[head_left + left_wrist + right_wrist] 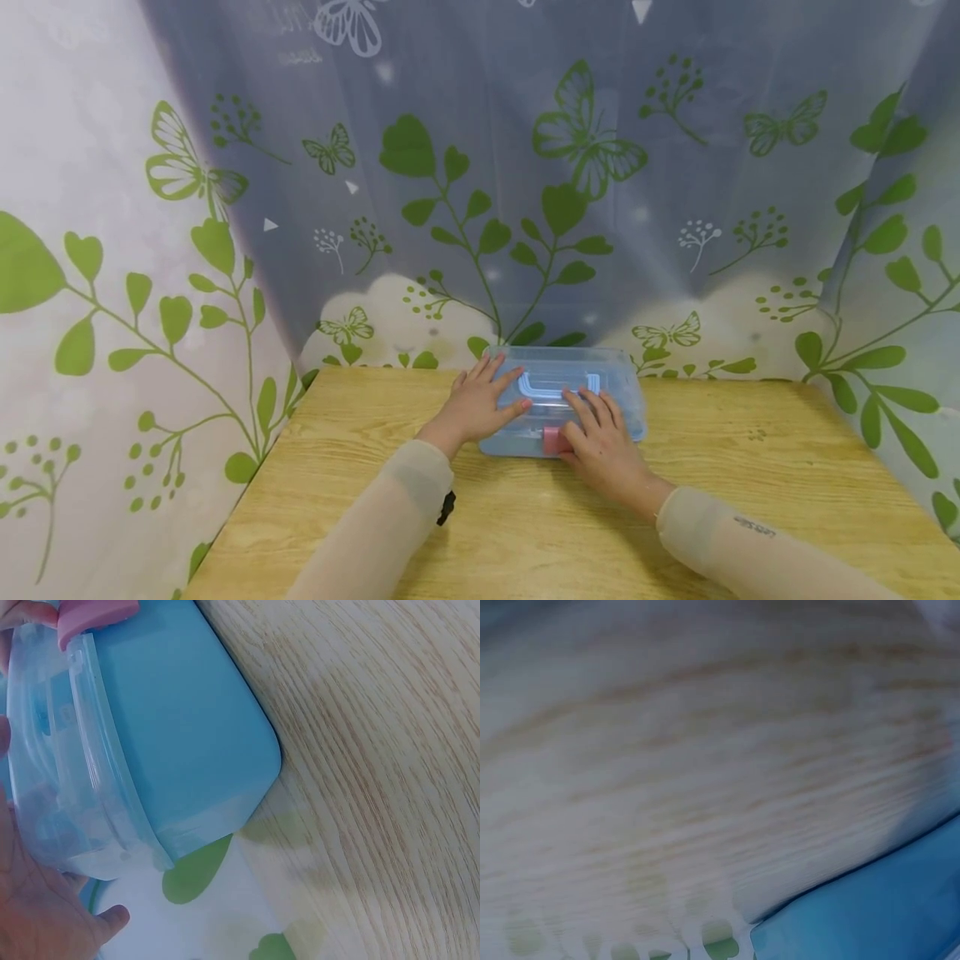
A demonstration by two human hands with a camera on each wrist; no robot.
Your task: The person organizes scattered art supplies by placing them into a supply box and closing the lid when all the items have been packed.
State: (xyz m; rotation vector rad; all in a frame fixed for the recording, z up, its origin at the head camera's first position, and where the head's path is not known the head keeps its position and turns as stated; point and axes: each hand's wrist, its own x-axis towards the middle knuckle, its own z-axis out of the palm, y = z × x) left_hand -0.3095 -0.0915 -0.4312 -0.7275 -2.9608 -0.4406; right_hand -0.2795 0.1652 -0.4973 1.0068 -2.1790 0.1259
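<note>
A plastic storage box [510, 447] with a clear lid [622, 371] and a blue base sits at the far side of the table. My left hand [476, 406] rests spread on the left of the lid, beside the light-blue carry handle [542, 390]. With bent fingers, my right hand [603, 446] reaches over the front edge; its thumb and index finger are at the pink latch [552, 440]. In the left wrist view, the latch [97, 616] angles out from the blue base [180, 727]. Exact thumb contact is partly hidden.
The wooden table [525, 533] extends in front of the box and to both sides. Behind it hangs a patterned curtain [480, 250] with leaves and butterflies, close to the box's back edge. The right wrist view is blurred, showing table grain and a corner of the blue base [870, 907].
</note>
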